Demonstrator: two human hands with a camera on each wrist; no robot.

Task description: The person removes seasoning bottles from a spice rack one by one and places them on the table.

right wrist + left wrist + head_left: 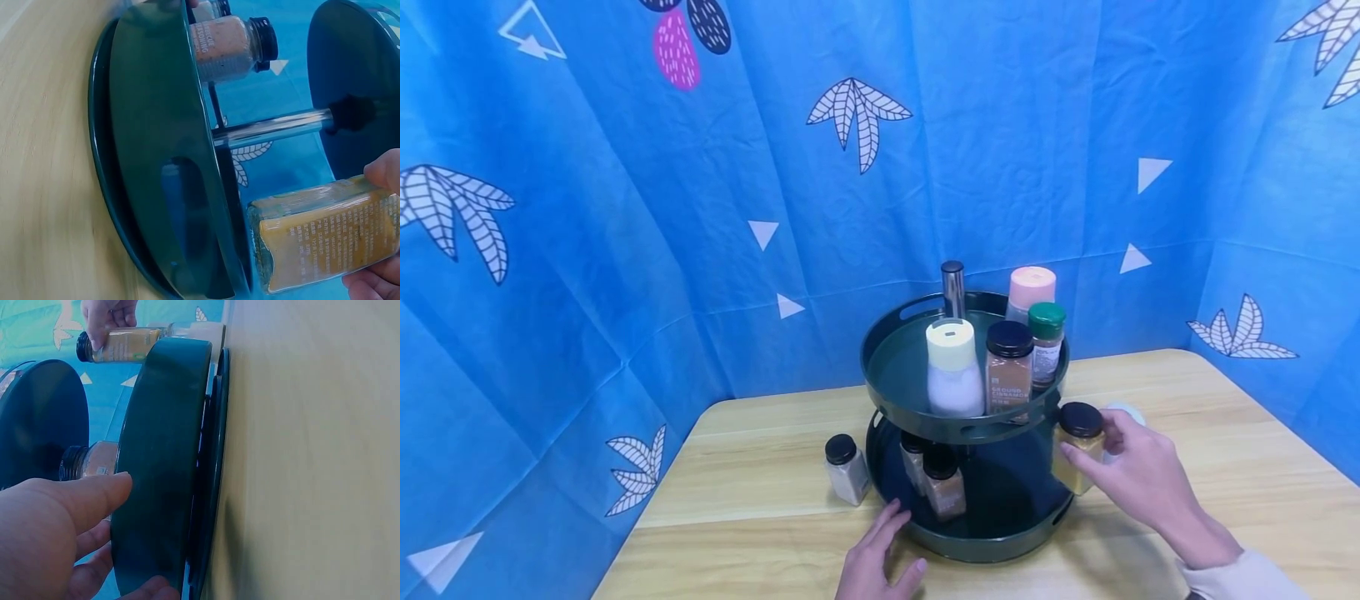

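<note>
My right hand (1138, 475) grips a square glass spice jar (328, 234) with yellow powder and a black lid. It is held upright at the right side of the two-tier turntable's lower tray (977, 548), its base near the tray's rim in the right wrist view. My left hand (880, 558) is at that tray's front left, fingers loosely spread, fingertips right at the rim. Inside the lower tray stand a jar of brownish seasoning (946, 492) and another black-lidded jar (913, 462), partly hidden behind it.
The upper tray (887, 358) holds a cream-capped bottle (955, 379), a ground cinnamon jar (1009, 375), a green-capped jar (1047, 342) and a pink-capped bottle (1032, 287). A black-lidded jar of pale powder (847, 475) stands left on the wooden table (737, 475). Behind my right hand shows a pale lid (1126, 412).
</note>
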